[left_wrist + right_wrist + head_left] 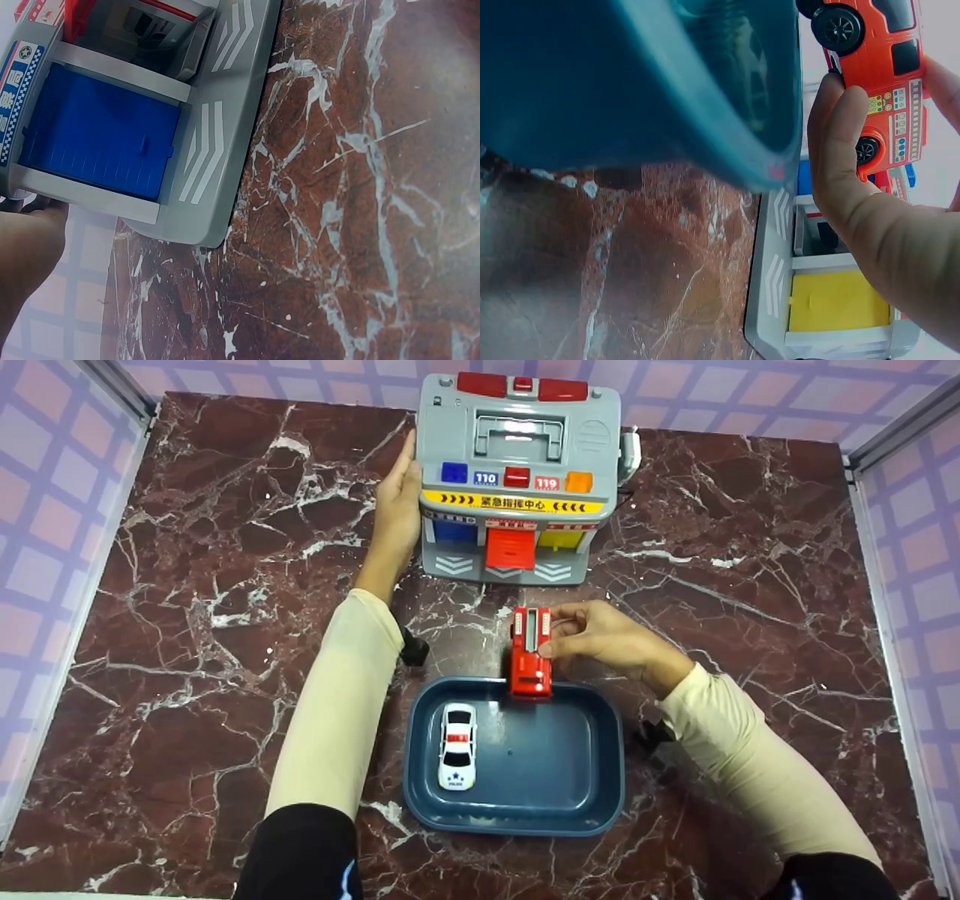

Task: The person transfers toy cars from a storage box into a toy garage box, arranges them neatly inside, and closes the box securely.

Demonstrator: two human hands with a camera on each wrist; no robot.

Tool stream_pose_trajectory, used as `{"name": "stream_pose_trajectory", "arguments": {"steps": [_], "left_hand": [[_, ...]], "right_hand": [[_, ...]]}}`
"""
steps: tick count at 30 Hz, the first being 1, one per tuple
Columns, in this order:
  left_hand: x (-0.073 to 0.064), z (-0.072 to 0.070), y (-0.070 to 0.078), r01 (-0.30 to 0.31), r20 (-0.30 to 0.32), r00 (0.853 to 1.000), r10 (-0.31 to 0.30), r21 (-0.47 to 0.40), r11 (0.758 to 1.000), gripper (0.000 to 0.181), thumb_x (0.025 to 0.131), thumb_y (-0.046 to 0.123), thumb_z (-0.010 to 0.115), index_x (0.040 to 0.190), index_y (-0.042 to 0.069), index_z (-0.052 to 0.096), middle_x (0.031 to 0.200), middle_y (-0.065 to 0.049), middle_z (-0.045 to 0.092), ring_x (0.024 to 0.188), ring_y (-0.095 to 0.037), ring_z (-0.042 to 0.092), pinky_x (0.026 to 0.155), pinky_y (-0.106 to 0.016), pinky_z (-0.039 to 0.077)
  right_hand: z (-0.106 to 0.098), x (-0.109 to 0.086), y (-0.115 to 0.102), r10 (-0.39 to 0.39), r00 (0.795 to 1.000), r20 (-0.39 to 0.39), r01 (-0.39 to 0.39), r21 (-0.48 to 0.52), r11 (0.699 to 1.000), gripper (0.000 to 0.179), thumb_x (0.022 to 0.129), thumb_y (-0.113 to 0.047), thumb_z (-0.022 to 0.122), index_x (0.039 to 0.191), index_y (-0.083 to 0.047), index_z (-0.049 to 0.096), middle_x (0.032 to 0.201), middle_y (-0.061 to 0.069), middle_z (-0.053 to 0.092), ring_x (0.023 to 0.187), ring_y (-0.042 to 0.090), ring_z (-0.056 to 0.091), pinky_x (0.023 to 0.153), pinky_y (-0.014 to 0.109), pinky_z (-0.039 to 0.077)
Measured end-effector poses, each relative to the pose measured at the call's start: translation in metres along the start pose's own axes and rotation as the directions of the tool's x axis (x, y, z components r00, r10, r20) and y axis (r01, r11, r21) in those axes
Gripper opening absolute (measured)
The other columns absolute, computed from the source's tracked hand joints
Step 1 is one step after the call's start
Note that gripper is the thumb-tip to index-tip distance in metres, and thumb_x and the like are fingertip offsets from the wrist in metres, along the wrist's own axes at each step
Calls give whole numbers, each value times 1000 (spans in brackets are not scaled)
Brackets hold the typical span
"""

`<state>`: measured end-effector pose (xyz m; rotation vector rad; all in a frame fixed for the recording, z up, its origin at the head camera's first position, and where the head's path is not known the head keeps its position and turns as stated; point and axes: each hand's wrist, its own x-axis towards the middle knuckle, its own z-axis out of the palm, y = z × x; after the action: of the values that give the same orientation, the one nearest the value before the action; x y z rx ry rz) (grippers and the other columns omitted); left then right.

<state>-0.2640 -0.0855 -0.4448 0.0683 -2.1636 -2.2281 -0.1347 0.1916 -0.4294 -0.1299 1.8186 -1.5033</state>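
Observation:
A grey toy emergency station [517, 502] stands at the back of the table. My left hand [399, 502] rests along its left side, fingers reaching back; in the left wrist view the hand [30, 259] is partly cut off by the frame. The station's blue door [101, 131] is down, while its red middle door [511, 549] sticks out, raised, over a bay. Between thumb and fingers, my right hand [611, 641] pinches a red toy fire truck [531, 671] above the far rim of a dark blue tray [514, 831]. The yellow door [840, 300] is down.
A white toy police car [457, 746] lies in the left part of the tray. A white piece [630, 454] juts from the station's right side. Patterned panels [757, 397] enclose the marble-look tabletop [247, 607] at the back and sides.

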Motion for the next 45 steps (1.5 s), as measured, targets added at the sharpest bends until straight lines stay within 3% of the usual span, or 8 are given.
{"name": "stream_pose_trajectory", "arguments": {"steps": [8, 17, 28, 36, 39, 45], "left_hand": [[1, -1, -1, 10, 0, 1000, -10, -15, 1000, 51, 109, 17, 40, 158, 21, 30, 154, -3, 47, 135, -12, 49, 113, -14, 31], [0, 1, 0, -5, -3, 1000, 5, 31, 999, 49, 109, 18, 38, 158, 20, 32, 162, 2, 33, 145, -3, 33, 115, -10, 23], [1, 1, -1, 10, 0, 1000, -10, -11, 1000, 50, 109, 17, 39, 158, 20, 31, 158, -2, 42, 137, -11, 47, 113, -12, 30], [2, -1, -1, 39, 3, 999, -39, -14, 999, 51, 109, 16, 39, 158, 21, 29, 157, -2, 43, 135, -13, 49, 113, -13, 30], [-2, 0, 5, 45, 1, 999, -45, 1, 999, 51, 109, 16, 39, 158, 20, 29, 158, -2, 42, 137, -12, 46, 114, -13, 29], [-3, 0, 5, 9, 1, 1000, -9, 55, 998, 49, 109, 19, 38, 158, 21, 31, 161, 1, 36, 144, -7, 37, 115, -12, 24]], "right_hand": [[-4, 10, 0, -7, 1000, -24, 9, 85, 996, 58, 87, 6, 64, 140, 16, 42, 92, 3, 71, 76, 11, 66, 71, 26, 60], [-5, 18, -3, 10, 1000, -25, -6, 144, 990, 57, 90, 4, 64, 141, 14, 43, 97, 3, 73, 76, 13, 68, 69, 25, 59], [-12, 29, -6, 44, 997, -61, -28, 236, 971, 54, 92, 7, 61, 141, 17, 41, 96, 7, 72, 74, 13, 65, 73, 25, 59], [-18, 38, -5, 42, 996, -80, -35, 90, 995, 51, 94, 1, 63, 138, 18, 45, 96, 4, 72, 79, 13, 69, 82, 31, 60], [-20, 41, -5, 58, 994, -89, -51, 72, 996, 52, 94, 0, 63, 139, 18, 44, 98, 4, 70, 81, 13, 69, 81, 29, 60], [-23, 47, -6, 84, 990, -116, -83, 18, 996, 54, 95, -6, 67, 141, 13, 46, 104, 6, 71, 84, 11, 70, 83, 29, 60]]}}
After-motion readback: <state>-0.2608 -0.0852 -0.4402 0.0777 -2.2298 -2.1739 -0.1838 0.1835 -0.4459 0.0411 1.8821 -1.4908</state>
